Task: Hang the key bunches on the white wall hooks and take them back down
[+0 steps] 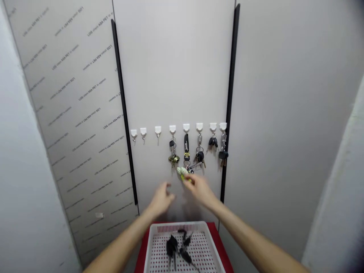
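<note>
Two bare forearms [250, 236], right hand [199, 189] pinching one pale green charm [182, 171] just below one black strap [186, 146], left hand [160, 198] with fingers parted and curved nearby, eight white hooks [186, 127] above, five hung with keys [200, 156], one white basket [196, 225] below holding several blurred black objects [172, 245].

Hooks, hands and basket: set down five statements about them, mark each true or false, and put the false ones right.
1. The right hand pinches a green charm. True.
2. The left hand is closed around a white hook. False: its fingers are open below the hooks, and it holds nothing that shows.
3. The three leftmost hooks are bare. True.
4. The basket is black and stands on blue. False: it is white and stands on a red surface.
5. A black strap hangs from one of the hooks. True.
</note>
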`<state>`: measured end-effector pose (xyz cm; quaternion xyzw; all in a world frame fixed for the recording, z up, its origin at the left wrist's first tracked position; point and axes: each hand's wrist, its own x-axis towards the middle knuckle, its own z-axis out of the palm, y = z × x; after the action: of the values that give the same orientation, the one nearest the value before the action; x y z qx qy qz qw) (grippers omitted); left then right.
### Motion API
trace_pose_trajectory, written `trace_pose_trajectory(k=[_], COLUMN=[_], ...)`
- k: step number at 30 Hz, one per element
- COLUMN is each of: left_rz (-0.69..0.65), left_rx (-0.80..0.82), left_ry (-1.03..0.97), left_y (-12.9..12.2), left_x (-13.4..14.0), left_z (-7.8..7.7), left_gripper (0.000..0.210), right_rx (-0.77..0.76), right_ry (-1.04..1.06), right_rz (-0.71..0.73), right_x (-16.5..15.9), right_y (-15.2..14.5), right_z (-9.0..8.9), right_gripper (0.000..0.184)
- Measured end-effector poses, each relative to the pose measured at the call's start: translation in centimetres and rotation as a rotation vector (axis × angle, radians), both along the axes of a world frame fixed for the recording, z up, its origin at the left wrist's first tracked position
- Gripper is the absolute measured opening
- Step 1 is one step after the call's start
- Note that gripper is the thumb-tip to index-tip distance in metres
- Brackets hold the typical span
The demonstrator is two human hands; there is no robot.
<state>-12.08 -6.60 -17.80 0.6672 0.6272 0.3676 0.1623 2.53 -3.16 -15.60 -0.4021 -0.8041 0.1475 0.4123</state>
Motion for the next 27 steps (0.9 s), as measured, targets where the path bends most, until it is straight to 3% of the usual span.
trace_pose_trajectory(k=[2,4,6,10,13,15,17,19,24,27], left_rz=[0.115,0.212,0.252,0.218,0.061,-0.076,-0.163,-0.207,-0.230,-0.239], left_rx=[0.218,0.323,0.345,0.392,0.516,0.547,0.472,0.350,0.059,-0.070], left_ry=[-0.115,-0.197,-0.221,-0.258,-0.396,-0.464,-0.434,-0.355,-0.252,-0.219], left_y=[2.3,4.6,6.3,7.4,6.2,4.8,3.2,1.6,-1.7,-3.5], left_x=[0.6,1.4,2.0,2.2,1.7,1.4,1.2,1.1,1.3,1.3], left_z=[4.2,7.7,10.1,13.0,14.5,14.9,14.1,12.0,3.1,-1.9], left_gripper=[0.039,0.038,0.027,0.011,0.015,0.016,0.016,0.014,0.013,0.017], right_rx=[0.119,0.133,0.118,0.291,0.390,0.378,0.314,0.205,-0.138,-0.250], right_ry=[0.184,0.172,0.085,0.094,0.175,0.173,0.124,0.052,-0.080,-0.143], right_rz=[-0.211,-0.301,-0.324,-0.330,-0.229,-0.126,-0.034,0.041,0.213,0.265], right_x=[0.1,-0.2,-0.7,-1.1,-0.7,-0.2,0.3,0.7,1.2,1.7], right_y=[1.8,3.5,4.7,4.5,2.8,1.5,0.4,-0.6,-2.6,-3.7], right_z=[4.1,7.1,9.0,11.9,13.9,14.3,13.3,10.9,2.3,-2.1], right_gripper=[0.032,0.031,0.024,0.023,0.024,0.024,0.022,0.021,0.017,0.016])
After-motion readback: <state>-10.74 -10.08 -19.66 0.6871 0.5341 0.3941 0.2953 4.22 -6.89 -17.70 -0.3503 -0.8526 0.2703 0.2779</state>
